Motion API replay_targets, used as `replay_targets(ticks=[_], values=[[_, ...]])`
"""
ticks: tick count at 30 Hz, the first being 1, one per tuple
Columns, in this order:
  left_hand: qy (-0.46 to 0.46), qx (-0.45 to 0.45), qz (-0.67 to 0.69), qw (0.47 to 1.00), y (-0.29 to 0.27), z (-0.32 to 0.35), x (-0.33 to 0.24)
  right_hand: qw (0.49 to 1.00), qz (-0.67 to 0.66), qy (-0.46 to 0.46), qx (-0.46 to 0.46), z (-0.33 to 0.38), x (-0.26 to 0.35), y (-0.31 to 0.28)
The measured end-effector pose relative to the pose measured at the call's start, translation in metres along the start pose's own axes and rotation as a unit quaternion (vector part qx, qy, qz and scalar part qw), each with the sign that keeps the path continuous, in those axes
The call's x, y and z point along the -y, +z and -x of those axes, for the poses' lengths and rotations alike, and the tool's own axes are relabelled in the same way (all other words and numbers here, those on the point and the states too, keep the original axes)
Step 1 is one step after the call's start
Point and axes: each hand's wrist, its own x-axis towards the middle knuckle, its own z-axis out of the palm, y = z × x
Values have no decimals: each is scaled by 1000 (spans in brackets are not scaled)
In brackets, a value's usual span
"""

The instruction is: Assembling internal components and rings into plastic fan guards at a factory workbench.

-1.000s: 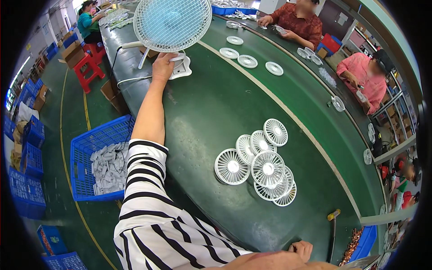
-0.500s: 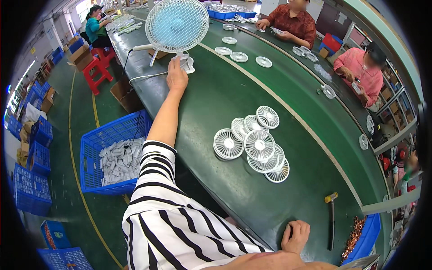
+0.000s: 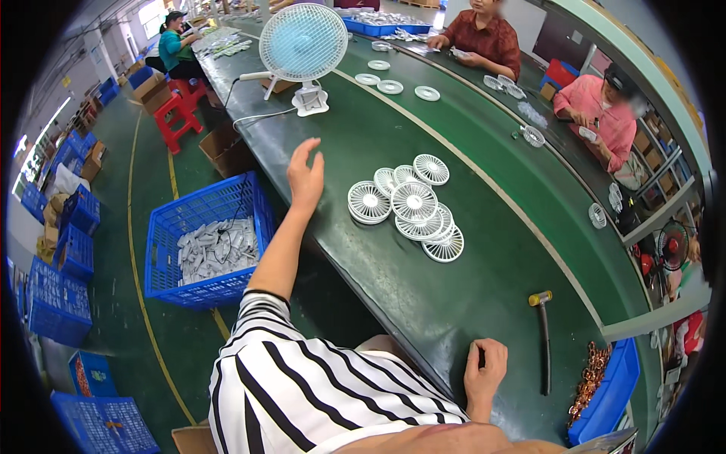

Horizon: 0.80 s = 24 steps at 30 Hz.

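- Cable, white and slack in the head view, ran from the white fan to the edge of the workbench; I judged that a passing arm could snag it and pull the fan over.
- The fan stood toward the far end of the bench, ahead of the left hand and apart from it. That hand hung near the bench's edge, fingers spread, with nothing in it.
- The spoked discs overlapped in a loose, slanting heap to the right of that hand; a careless sweep could scatter them, and their thin spokes might crack in a fall.
- The right hand rested on the bench, loosely curled; I could not tell whether anything was inside. An outward nudge could roll the nearby hammer toward the blue tray.
- The fan had a round mesh guard over a pale-blue middle and a white, lobed base.
- The discs were white, plastic-looking wheels with solid hubs.
- The hammer had a stubby yellow head and a slim black handle; the tray held shiny, copper-coloured pieces.
- The bench was dark green, smooth and scuffed.
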Motion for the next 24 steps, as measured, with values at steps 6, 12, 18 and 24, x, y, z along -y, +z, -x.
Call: replay_targets(ticks=[6, 12, 18, 24], values=[[-52, 45, 49, 996, -38, 78, -75, 998, -10, 7, -56, 30, -4, -41], [-69, 74, 84, 991, -40, 124, -136, 985, 67, 32, -155, 62, -49, -96], [18, 227, 254, 940, 7, 163, -212, 884, 284, 218, -302, 173, -65, -205], [96, 372, 349, 854, 26, 220, -271, 746, 373, 440, -334, 304, -44, -305]])
